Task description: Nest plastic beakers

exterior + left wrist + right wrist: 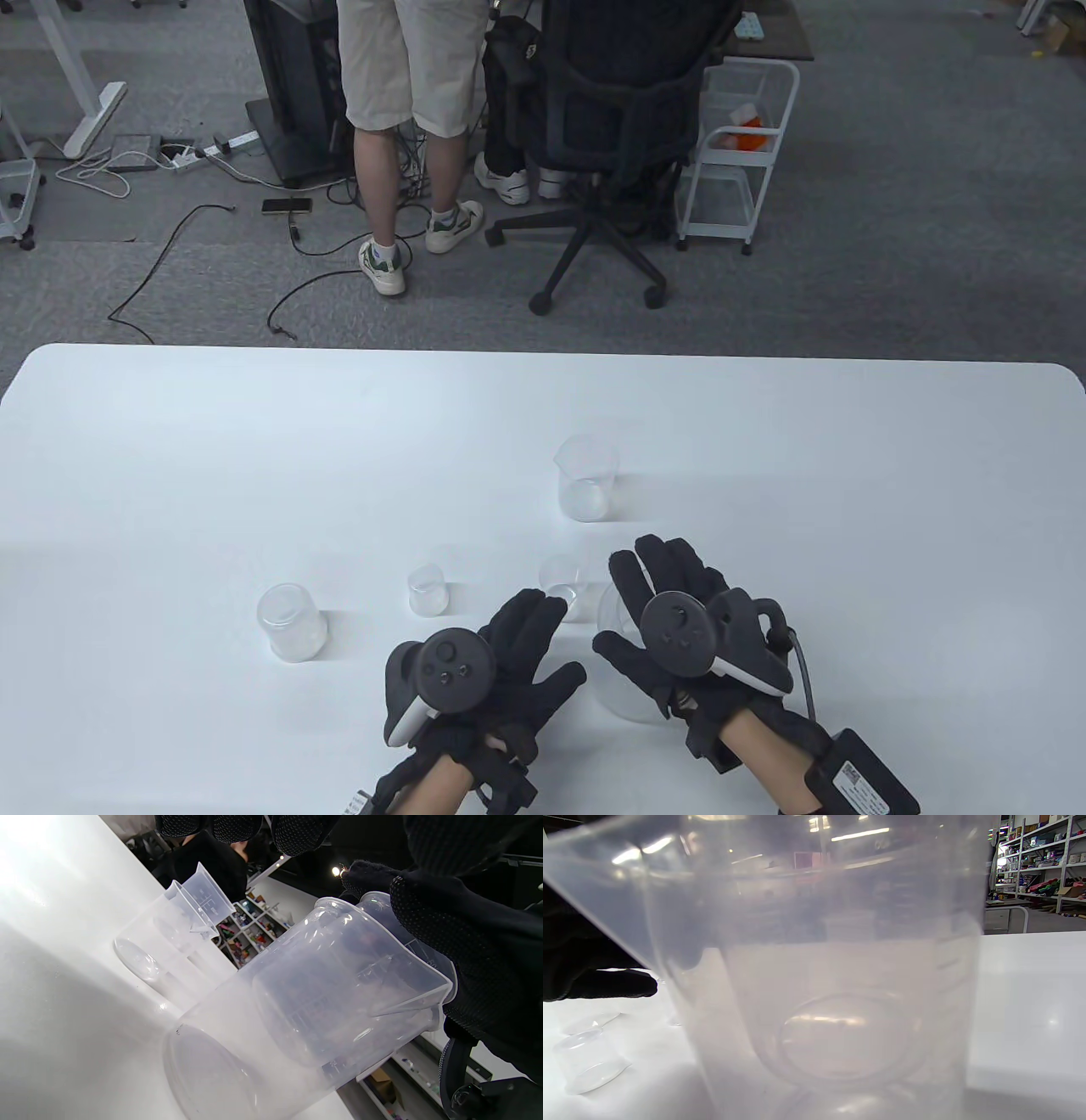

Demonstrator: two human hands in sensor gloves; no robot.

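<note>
Background: grey carpet floor with loose cables, a black office chair [607, 127], a white wire trolley [736, 153] and a standing person's legs [399, 144].

Surface: white table [212, 458], rounded far corners.

Item 1: largest beaker [618, 671], clear plastic, upright at the table's near edge, right of centre. Right hand [679, 628] lies over its rim and far side, fingers spread across the top; whether they grip or merely rest cannot be told. In the left wrist view, gloved fingers [466, 942] touch its rim beside the spout. In the right wrist view its wall [818, 984] fills most of the picture.

Item 2: small beaker [564, 586], upright, just beyond the largest one, close to the right fingertips.

Item 3: tall beaker [585, 477], upright, farther back, standing apart.

Item 4: smallest beaker [427, 589], left of centre.

Item 5: medium beaker [292, 621], farthest left, apart from the others.

Left hand [501, 671]: flat, palm down, fingers spread wide, holding nothing, just left of the largest beaker.
</note>
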